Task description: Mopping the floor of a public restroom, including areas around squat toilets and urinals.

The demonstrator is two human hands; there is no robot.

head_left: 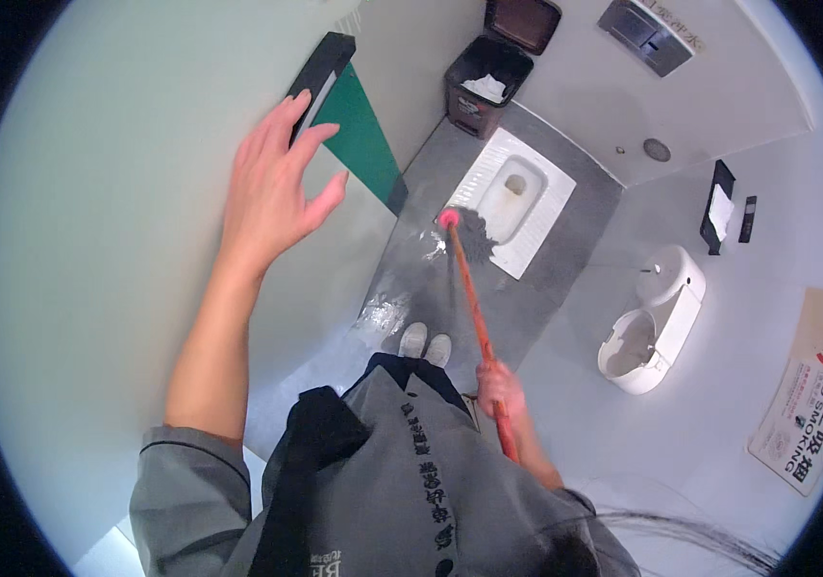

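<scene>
My right hand [500,387] is wrapped round the orange-red handle [470,293] of a mop, low in front of my body. At the handle's far end, below a bright pink collar, the grey mop head [475,240] lies on the floor against the near left edge of a white squat toilet [557,197]. My left hand [277,183] is raised with fingers spread, holding nothing. Its fingertips are at a long black fitting [327,62] on the pale door [123,240]; whether they touch it I cannot tell.
A brown lidded bin [474,117] stands open in the far corner with white paper inside. On the right wall hang a white paper dispenser [683,322] with its cover open, a black holder [716,207] and a sign [801,404]. The grey floor [387,303] shines wet near my shoes.
</scene>
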